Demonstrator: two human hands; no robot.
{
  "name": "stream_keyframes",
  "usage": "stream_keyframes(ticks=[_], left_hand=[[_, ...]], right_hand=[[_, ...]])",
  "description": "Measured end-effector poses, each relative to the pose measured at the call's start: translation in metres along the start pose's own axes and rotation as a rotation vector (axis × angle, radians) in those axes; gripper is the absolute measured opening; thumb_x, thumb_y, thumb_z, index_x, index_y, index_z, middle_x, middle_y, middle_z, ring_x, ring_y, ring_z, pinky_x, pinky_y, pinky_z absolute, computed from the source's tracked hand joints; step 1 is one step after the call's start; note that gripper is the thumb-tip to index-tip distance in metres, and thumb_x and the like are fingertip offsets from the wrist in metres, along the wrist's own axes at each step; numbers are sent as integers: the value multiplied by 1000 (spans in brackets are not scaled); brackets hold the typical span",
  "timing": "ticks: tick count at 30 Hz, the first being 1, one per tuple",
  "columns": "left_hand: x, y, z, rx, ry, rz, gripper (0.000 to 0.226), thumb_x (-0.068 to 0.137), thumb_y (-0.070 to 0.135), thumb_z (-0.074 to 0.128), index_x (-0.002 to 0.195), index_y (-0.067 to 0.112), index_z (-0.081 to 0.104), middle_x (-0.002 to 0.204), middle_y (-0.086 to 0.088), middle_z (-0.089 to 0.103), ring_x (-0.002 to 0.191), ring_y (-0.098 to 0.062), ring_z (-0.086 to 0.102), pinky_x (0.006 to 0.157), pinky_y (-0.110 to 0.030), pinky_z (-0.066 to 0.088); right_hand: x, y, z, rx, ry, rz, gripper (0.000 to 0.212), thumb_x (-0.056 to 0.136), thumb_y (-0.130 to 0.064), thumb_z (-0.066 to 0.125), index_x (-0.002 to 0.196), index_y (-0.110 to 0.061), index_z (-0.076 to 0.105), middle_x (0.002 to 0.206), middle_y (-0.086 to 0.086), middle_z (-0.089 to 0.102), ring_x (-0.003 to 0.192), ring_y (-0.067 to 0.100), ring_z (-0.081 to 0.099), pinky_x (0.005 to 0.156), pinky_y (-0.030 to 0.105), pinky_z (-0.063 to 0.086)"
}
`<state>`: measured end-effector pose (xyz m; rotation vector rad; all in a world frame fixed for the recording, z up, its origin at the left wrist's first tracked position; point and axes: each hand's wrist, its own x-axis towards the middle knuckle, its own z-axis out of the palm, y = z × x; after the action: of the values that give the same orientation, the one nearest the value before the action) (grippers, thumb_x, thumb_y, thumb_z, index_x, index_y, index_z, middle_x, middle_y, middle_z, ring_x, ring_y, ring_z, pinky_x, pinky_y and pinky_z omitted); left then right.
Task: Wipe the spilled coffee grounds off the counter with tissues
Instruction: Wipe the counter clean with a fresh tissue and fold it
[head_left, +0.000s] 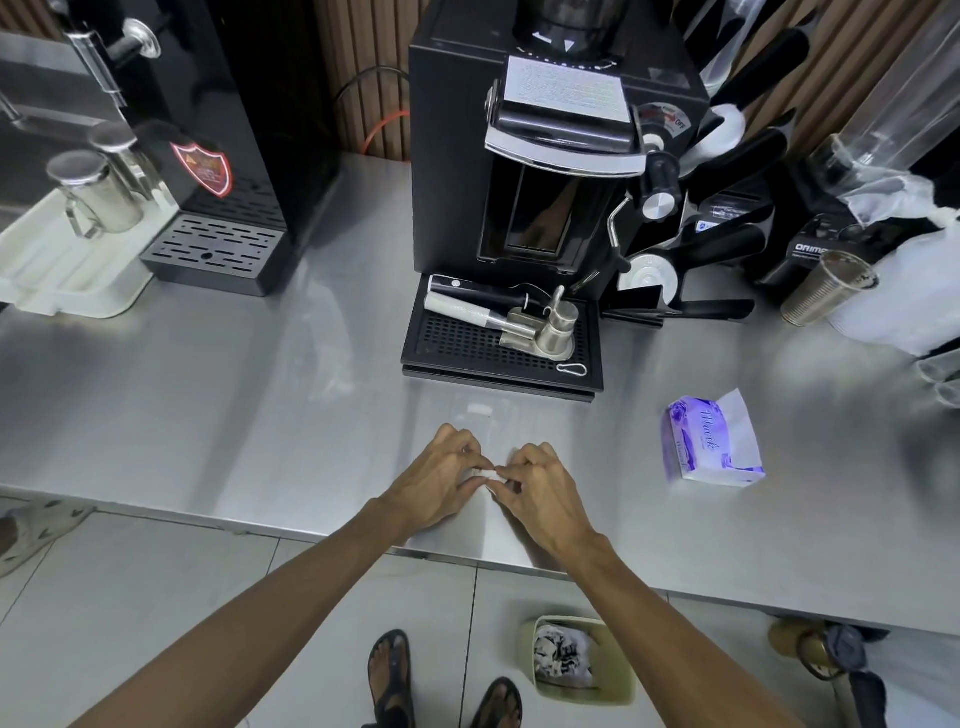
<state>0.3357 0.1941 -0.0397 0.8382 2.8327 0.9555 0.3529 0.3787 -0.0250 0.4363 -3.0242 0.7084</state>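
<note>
My left hand (441, 478) and my right hand (537, 486) meet over the steel counter (234, 415) near its front edge. Both pinch a small white piece of tissue (490, 472) between their fingertips. A purple and white tissue pack (711, 441) lies on the counter to the right, with a tissue sticking out of its top. No coffee grounds are plain to see on the counter around my hands.
A black coffee grinder (545, 156) with a drip tray (498, 338) holding metal tools stands behind my hands. A black machine (208, 156) and a white tray (67, 260) with steel jugs are at left. A bin (576, 660) with crumpled tissues sits on the floor.
</note>
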Motion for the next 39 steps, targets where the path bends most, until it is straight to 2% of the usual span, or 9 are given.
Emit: stream_keyframes(ticks=[2,6,11,17,21,24,27,30,39], left_hand=[[0,1,0,0,-2,17,21,95,26,60,111,18,71,99,2,59,98,-12,45,87,-18,40],[5,1,-3,-14,-36,-28,15,94,10,57,100,8,70,106,-12,61,100,-20,50,90,-35,43],[3,-4,5,43,-21,51,21,98,24,55,106,19,74,89,6,60,92,-8,45,89,-8,33],[4,-2,3,3,-34,67,20,97,12,53,97,7,73,84,-3,60,91,-6,41,89,-5,30],[-3,-1,6,66,-50,106,26,101,23,47,106,17,72,91,5,63,94,-12,48,84,-20,46],[0,1,1,46,-77,102,30,102,26,44,107,19,73,93,5,65,92,-14,46,84,-25,46],[11,10,-7,26,-78,131,28,101,27,46,102,19,74,89,5,64,89,-15,46,85,-26,43],[24,22,-11,4,-49,163,22,99,21,53,102,16,74,91,1,65,91,-17,47,89,-25,37],[36,77,17,5,-33,219,19,96,22,57,108,18,71,94,5,60,95,-14,42,89,-23,40]], right_hand=[[0,0,1,-12,11,-21,21,87,-34,69,94,-16,78,83,-1,60,84,16,50,61,30,51],[0,-1,4,-17,41,-39,14,88,-26,69,86,-15,78,78,-2,54,76,16,47,54,30,48],[-3,-1,11,-6,26,19,16,90,-24,66,85,-13,76,77,0,54,77,19,50,59,37,50],[-4,-10,12,-45,58,31,16,88,-18,66,78,-9,75,74,1,54,75,18,50,55,33,49],[-13,-9,14,-46,56,10,17,87,-20,66,76,-10,75,74,-1,55,73,17,49,52,32,50],[-15,-7,7,15,30,26,20,91,-26,64,85,-13,77,76,-7,49,75,11,43,57,30,46],[-15,-5,-9,114,35,58,20,92,-31,64,91,-17,78,79,-12,46,79,7,41,67,24,40],[-17,2,-25,165,72,77,20,91,-31,65,96,-17,77,83,-9,54,84,9,48,74,24,44],[-61,39,-54,130,166,144,21,88,-30,68,96,-13,76,87,0,62,84,15,56,74,29,50]])
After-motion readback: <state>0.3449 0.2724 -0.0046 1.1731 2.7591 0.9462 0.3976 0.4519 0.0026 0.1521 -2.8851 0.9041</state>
